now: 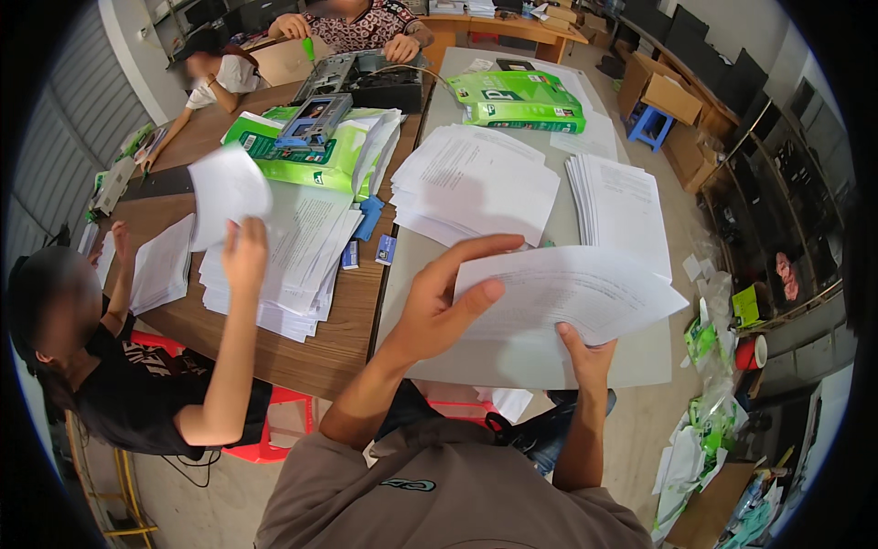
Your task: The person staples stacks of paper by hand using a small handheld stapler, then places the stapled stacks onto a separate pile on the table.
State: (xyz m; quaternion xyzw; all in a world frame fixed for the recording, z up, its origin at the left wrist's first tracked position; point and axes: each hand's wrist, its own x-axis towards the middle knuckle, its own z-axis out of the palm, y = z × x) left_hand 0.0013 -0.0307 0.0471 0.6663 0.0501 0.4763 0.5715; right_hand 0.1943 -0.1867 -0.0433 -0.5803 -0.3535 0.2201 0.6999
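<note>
In the head view I hold a few printed sheets [567, 284] over the grey tabletop. My left hand [448, 302] is round their left end, thumb in front, index finger stretched along the top edge, other fingers mostly hidden. My right hand [585, 352] grips the lower edge, thumb on the paper. Just beyond lie a fanned stack of printed pages [476, 178] and a neater stack [613, 206] to its right. Small blue packets [384, 249] sit at the wooden table's edge, left of my left hand.
A co-worker [128, 375] at left lifts paper [229, 192]; two others [366, 27] [219, 78] are at the back, near an opened computer case [375, 87]. Green paper packages [517, 101] lie on the tables. Cardboard boxes [645, 91], a blue stool [649, 133] and discarded wrappers [704, 412] are at right.
</note>
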